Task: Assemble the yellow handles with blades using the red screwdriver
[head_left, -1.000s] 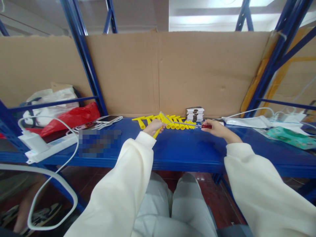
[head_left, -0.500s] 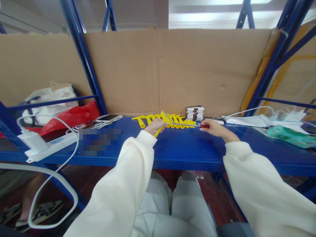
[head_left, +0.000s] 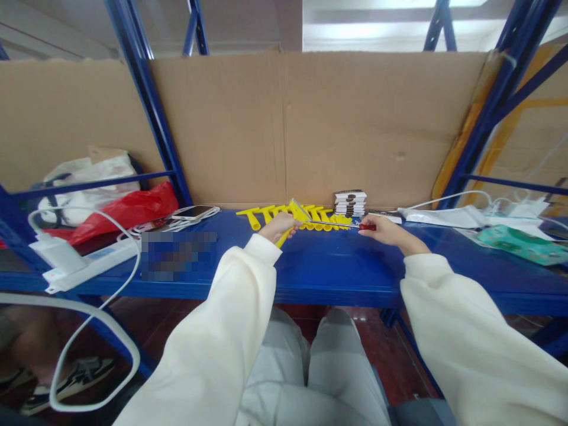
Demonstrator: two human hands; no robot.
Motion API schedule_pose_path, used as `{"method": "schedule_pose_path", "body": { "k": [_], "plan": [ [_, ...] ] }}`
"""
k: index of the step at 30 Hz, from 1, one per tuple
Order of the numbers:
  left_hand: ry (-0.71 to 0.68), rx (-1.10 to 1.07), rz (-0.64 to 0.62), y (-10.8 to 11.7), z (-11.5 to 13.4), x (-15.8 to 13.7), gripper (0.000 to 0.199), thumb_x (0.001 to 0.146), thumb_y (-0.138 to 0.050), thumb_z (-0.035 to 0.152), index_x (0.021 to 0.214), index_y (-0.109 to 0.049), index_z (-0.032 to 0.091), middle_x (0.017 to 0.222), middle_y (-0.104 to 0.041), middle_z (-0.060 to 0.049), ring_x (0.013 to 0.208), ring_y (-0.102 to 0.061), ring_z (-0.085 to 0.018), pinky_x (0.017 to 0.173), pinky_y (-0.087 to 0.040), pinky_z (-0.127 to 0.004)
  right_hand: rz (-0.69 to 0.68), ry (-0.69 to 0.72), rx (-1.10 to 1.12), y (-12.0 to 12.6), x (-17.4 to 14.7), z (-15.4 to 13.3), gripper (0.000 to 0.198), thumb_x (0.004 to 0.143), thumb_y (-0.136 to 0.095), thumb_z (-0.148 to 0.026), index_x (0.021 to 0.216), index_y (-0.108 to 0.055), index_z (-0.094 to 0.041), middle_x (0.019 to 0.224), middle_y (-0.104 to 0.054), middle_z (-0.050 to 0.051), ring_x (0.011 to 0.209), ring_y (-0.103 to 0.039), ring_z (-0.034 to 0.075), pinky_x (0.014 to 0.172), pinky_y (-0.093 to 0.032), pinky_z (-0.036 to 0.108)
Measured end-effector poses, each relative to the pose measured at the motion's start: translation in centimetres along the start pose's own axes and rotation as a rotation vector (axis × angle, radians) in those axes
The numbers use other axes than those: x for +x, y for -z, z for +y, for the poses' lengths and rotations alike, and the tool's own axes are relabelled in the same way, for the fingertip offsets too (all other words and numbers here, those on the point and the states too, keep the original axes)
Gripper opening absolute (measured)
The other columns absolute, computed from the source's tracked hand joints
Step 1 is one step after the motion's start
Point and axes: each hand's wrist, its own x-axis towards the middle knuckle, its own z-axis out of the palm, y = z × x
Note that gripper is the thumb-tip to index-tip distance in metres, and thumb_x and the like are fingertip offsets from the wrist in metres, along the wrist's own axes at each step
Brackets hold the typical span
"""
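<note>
My left hand (head_left: 283, 225) is closed around a yellow scraper (head_left: 298, 209), whose wide head with a pale edge points up and away from me. Between the fingers of my right hand (head_left: 382, 230) is the red handle of a screwdriver (head_left: 337, 224). Its long metal shaft runs leftward, with the tip at the scraper's head; whether it sits in a screw is too small to tell. Behind my left hand, several more yellow scrapers (head_left: 254, 219) lie in a row on the blue shelf, partly hidden by the hand and shaft.
A stack of small white boxes (head_left: 350, 203) stands behind the scrapers. Cardboard (head_left: 346, 130) walls the back. On the left are a phone (head_left: 196, 212), a power strip (head_left: 95, 265) and a red bag (head_left: 128, 213); a green packet (head_left: 523, 244) lies right. Part of another person's leg (head_left: 39, 343) shows lower left.
Both hands keep nearly the same pose, with the screwdriver still at the scraper's head. The other person's leg and shoe at lower left have shifted slightly.
</note>
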Motion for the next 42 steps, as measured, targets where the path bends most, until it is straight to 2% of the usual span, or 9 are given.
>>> {"method": "schedule_pose_path", "body": {
  "k": [9,15,26,31,35,39,42],
  "plan": [
    [-0.018,0.005,-0.012,-0.1,-0.1,0.0,0.031,0.078,-0.059,-0.001,0.057,-0.047,0.017,0.046,-0.046,0.004,0.038,-0.038,-0.006,0.038,-0.026,-0.016,-0.019,-0.013,-0.023,0.2,-0.1,-0.2,0.026,0.074,-0.068,-0.047,0.074,-0.058,-0.022,0.072,-0.067,0.005,0.074,-0.062,0.022,0.072,-0.051,0.034],
    [-0.046,0.08,0.043,-0.4,-0.3,0.1,0.034,0.08,-0.058,0.0,0.053,-0.046,0.018,0.042,-0.043,0.004,0.037,-0.037,-0.006,0.039,-0.026,-0.018,-0.087,-0.022,-0.028,0.5,-0.3,-1.0,0.026,0.075,-0.065,-0.047,0.07,-0.059,-0.022,0.067,-0.066,0.005,0.072,-0.063,0.023,0.068,-0.05,0.033],
    [-0.071,0.194,0.105,-0.4,-0.3,-0.1,0.037,0.079,-0.057,-0.002,0.051,-0.044,0.019,0.037,-0.039,0.006,0.033,-0.036,-0.006,0.037,-0.026,-0.018,-0.249,-0.092,0.111,0.8,-1.0,-2.5,0.053,0.072,-0.065,-0.072,0.069,-0.065,-0.019,0.063,-0.067,0.007,0.057,-0.06,0.018,0.055,-0.048,0.03],
    [-0.055,0.208,0.137,-0.3,-0.3,-0.2,0.041,0.079,-0.058,-0.003,0.048,-0.042,0.019,0.037,-0.04,0.006,0.033,-0.035,-0.006,0.037,-0.026,-0.018,-0.282,-0.081,0.112,0.9,-1.0,-3.3,0.058,0.073,-0.06,-0.077,0.064,-0.061,-0.02,0.05,-0.057,0.002,0.047,-0.052,0.014,0.048,-0.042,0.027],
    [-0.025,0.208,0.161,-0.1,-0.3,0.0,0.04,0.078,-0.06,-0.003,0.048,-0.044,0.019,0.037,-0.04,0.006,0.033,-0.036,-0.006,0.039,-0.026,-0.019,-0.295,-0.124,0.139,0.5,-0.5,-3.8,0.054,0.072,-0.066,-0.075,0.071,-0.058,-0.021,0.052,-0.057,0.0,0.043,-0.048,0.011,0.042,-0.036,0.025],
    [0.0,0.193,0.201,0.1,-0.1,-0.1,0.042,0.078,-0.061,-0.004,0.049,-0.043,0.02,0.035,-0.038,0.006,0.033,-0.035,-0.007,0.039,-0.025,-0.02,-0.286,-0.184,0.115,-0.2,0.5,-4.1,0.049,0.065,-0.081,-0.06,0.078,-0.053,-0.023,0.051,-0.051,-0.005,0.041,-0.043,0.009,0.04,-0.031,0.023],
    [0.019,0.205,0.227,0.3,0.1,-0.2,0.041,0.081,-0.057,-0.004,0.051,-0.043,0.02,0.035,-0.037,0.007,0.034,-0.035,-0.007,0.039,-0.025,-0.02,-0.252,-0.195,0.097,-0.8,1.0,-4.2,0.046,0.065,-0.084,-0.051,0.077,-0.049,-0.023,0.051,-0.05,-0.006,0.043,-0.047,0.011,0.04,-0.032,0.022]
  ]
}}
